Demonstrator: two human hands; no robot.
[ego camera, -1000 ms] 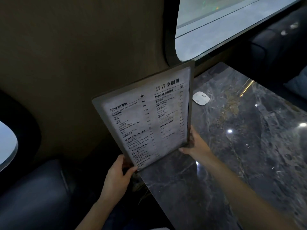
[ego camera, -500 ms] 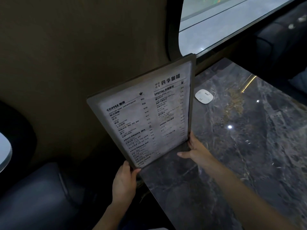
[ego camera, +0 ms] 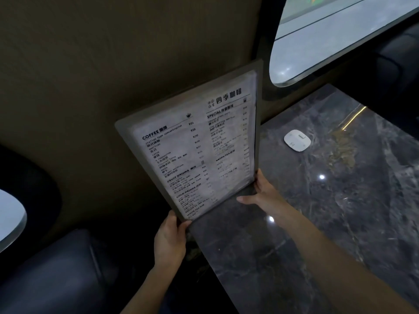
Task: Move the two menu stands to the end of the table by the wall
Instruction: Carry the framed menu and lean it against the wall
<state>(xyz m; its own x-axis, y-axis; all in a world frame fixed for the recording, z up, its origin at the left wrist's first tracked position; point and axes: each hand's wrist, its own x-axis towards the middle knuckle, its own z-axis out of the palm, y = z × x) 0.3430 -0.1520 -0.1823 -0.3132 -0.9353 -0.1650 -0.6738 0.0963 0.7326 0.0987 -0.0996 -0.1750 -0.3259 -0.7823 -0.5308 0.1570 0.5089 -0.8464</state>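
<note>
A flat menu stand (ego camera: 195, 146) with a printed coffee and tea list stands upright at the wall end of the dark marble table (ego camera: 317, 211), close to the brown wall. My left hand (ego camera: 170, 241) grips its lower left corner, thumb on the front face. My right hand (ego camera: 263, 193) holds its lower right corner and base, fingers behind the panel. A second menu stand is hidden or out of view.
A small white square device (ego camera: 297, 140) lies on the table near the wall, right of the menu. A window (ego camera: 328, 37) runs above the table's wall end. A dark padded seat (ego camera: 56, 275) is at the lower left, below the table edge.
The menu stand has stayed upright between both hands and sits a little closer to the wall. My right hand's fingers have slid further behind its base.
</note>
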